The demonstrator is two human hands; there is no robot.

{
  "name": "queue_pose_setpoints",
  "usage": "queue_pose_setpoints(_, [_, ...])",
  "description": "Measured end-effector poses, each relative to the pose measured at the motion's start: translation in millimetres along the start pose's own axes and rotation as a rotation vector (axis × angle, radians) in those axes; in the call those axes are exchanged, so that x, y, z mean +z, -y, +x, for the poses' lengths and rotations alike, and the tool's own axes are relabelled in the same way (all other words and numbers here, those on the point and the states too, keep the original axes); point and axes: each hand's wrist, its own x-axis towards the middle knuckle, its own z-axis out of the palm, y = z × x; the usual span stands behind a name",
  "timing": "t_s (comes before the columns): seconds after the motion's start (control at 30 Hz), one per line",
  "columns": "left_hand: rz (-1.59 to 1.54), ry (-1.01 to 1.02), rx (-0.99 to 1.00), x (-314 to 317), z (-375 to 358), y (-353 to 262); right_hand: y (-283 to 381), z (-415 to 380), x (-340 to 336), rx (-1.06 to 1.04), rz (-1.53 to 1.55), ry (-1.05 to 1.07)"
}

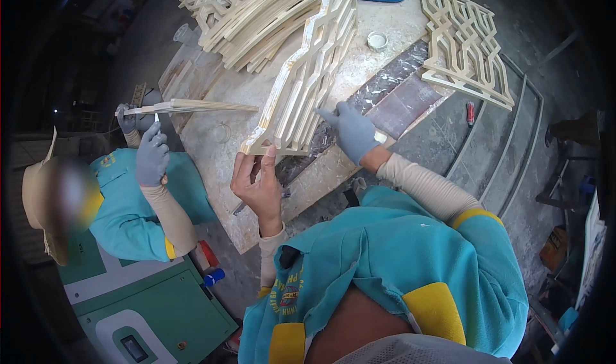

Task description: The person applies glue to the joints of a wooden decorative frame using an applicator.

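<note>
My left hand (257, 183), bare, grips the near lower end of a pale wooden lattice panel (301, 75) between thumb and fingers. The panel stands tilted on the worktable, with white filler smeared along its left edge. My right hand (351, 132), in a grey glove, is just right of the panel's lower part, its index finger stretched out toward the slats. The other fingers are partly curled, and nothing shows in them. A small round tub of white paste (377, 41) stands on the table beyond.
At left a co-worker (138, 191) in grey gloves holds thin wooden strips (199, 106) over the worktable (218, 171). Curved wooden pieces (256, 27) are stacked behind. Another lattice panel (465, 50) lies at the right, near a red tube (470, 114). A green cabinet (154, 319) stands lower left.
</note>
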Motion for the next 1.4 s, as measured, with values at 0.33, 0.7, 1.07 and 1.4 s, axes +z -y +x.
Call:
queue_pose_setpoints(0.33, [-0.023,0.006,0.004,3,2,1,-4,5,-4,0.027,0.046,0.13])
queue_pose_setpoints(0.7, [-0.034,-0.014,-0.026,3,3,2,-84,53,-74,0.131,0.147,0.326])
queue_pose_setpoints(1.07, [-0.015,-0.001,-0.068,-1,0,0,-189,178,-77,0.174,-0.495,0.216])
queue_pose_setpoints(1.4, [-0.024,-0.022,-0.089,3,5,-4,-197,188,-66,0.195,-0.472,0.284])
